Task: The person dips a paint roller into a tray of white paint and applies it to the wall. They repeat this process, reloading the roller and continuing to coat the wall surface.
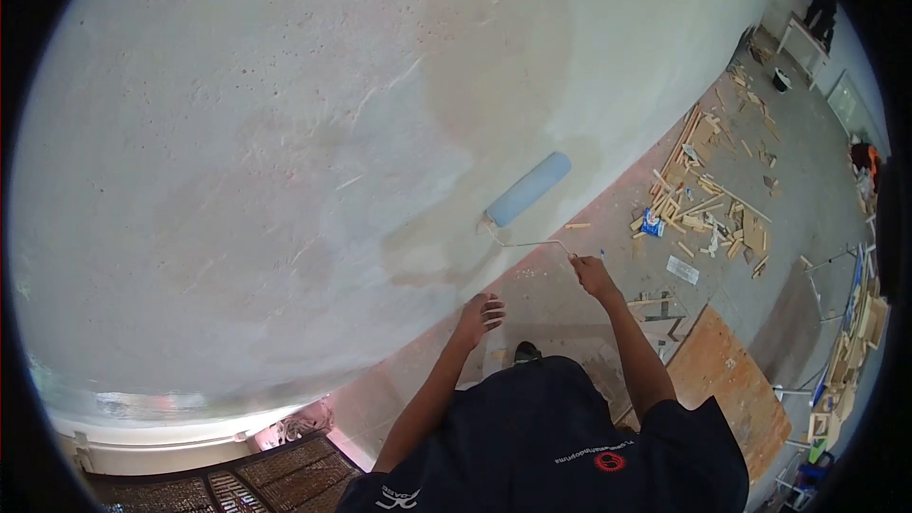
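Note:
My right hand (594, 277) is closed around the handle of a paint roller. The bent wire frame (532, 244) runs left from that hand to the blue-grey roller sleeve (529, 190). The sleeve lies against, or very close to, the pale wall (237, 133); contact is hard to tell from this angle. My left hand (481, 318) hangs near the wall's lower part with fingers loosely bent and slightly apart, and nothing shows in it. Darker, damp-looking patches and shadow mark the wall around the roller.
Scattered wood offcuts (703, 209) cover the floor to the right, with a blue packet (652, 222) among them. A plywood sheet (727, 389) lies beside me. A dark bucket (781, 81) stands farther off. A brown woven panel (285, 480) is at lower left. Another person's legs (821, 14) show far right.

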The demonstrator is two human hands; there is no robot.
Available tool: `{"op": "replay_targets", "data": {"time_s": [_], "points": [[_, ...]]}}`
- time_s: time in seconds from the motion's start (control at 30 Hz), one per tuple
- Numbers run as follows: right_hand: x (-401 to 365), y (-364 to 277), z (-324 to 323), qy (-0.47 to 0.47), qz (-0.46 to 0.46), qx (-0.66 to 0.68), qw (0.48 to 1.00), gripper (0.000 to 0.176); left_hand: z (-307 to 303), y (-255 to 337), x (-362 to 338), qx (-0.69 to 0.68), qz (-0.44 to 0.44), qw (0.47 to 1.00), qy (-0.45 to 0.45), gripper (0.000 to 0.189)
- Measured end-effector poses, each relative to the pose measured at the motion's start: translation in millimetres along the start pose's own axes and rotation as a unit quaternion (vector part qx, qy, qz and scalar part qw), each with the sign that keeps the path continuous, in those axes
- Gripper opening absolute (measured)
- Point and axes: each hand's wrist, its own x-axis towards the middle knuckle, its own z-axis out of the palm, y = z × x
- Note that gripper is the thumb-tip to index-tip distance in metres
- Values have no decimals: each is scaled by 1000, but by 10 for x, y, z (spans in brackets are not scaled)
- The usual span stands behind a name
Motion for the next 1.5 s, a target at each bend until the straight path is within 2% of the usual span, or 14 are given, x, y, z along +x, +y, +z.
{"op": "replay_targets", "data": {"time_s": [0.2, 0.27, 0.33, 0.43, 0.63, 0.73, 0.83, 0.93, 1.03, 1.23, 1.37, 1.5], "points": [[208, 324, 121, 0, -73, -117, 991, 57, 41, 9, -7, 3, -2, 1000, 6, 37], [272, 393, 175, -27, -56, -144, 988, 55, 0, 25, 13, -2, 1, 1000, 6, 37], [284, 373, 163, -82, 5, -176, 981, 52, -24, 51, 16, -9, 3, 1000, 13, 37], [202, 309, 98, -54, -39, -185, 980, 49, -61, 76, -5, -21, 16, 1000, 14, 37], [-79, -328, -236, -1, -3, -38, 999, 44, -53, 65, 115, -45, 25, 999, -5, 36], [-147, -660, -415, 20, -28, -42, 999, 40, -8, 83, 222, -60, 31, 997, -24, 34], [-193, -979, -546, 31, -62, 40, 997, 37, 128, 136, 290, -64, 46, 996, -34, 29], [-213, -1336, -669, 5, -34, 136, 990, 35, 284, 246, 329, -41, 77, 996, -34, 26], [-200, -1611, -760, -22, -29, 175, 984, 35, 414, 386, 326, -32, 112, 992, -45, 26], [-80, -1196, -539, -15, -35, 146, 989, 37, 393, 533, 244, -97, 90, 991, -29, 37], [-143, -821, -368, -11, 16, 130, 991, 39, 215, 432, 239, -101, 86, 991, -3, 41], [-67, -319, -225, -3, -6, 18, 1000, 41, 123, 368, 137, -96, 74, 992, 13, 37]]}}
